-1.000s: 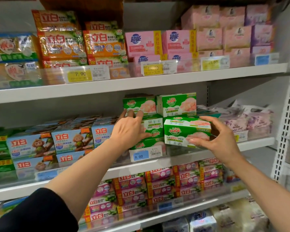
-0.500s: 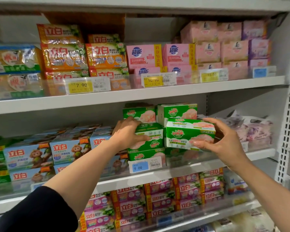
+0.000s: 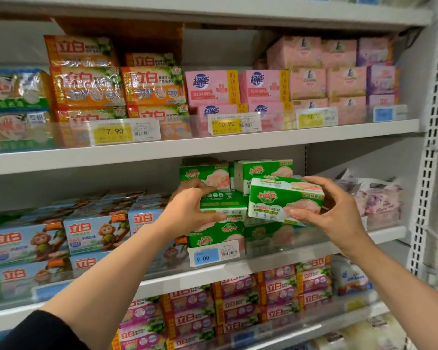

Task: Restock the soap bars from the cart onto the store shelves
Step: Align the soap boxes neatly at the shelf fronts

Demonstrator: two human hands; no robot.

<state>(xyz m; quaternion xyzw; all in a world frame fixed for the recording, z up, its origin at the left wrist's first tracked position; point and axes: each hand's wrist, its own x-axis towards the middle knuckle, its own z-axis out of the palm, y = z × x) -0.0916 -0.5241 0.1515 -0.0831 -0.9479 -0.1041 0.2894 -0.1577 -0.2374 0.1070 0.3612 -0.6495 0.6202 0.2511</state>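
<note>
Lifting green soap pack [image 3: 285,199] higher — right hand [image 3: 331,213] pinching | left hand [image 3: 190,209] gripping stacked pack [image 3: 224,204]

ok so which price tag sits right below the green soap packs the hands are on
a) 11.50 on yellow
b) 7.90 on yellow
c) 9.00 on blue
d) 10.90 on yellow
c: the blue 9.00 tag hangs on the shelf edge directly under the green soap packs, where the left hand and right hand each grip a pack; the yellow tags are all on the shelf above.
</note>
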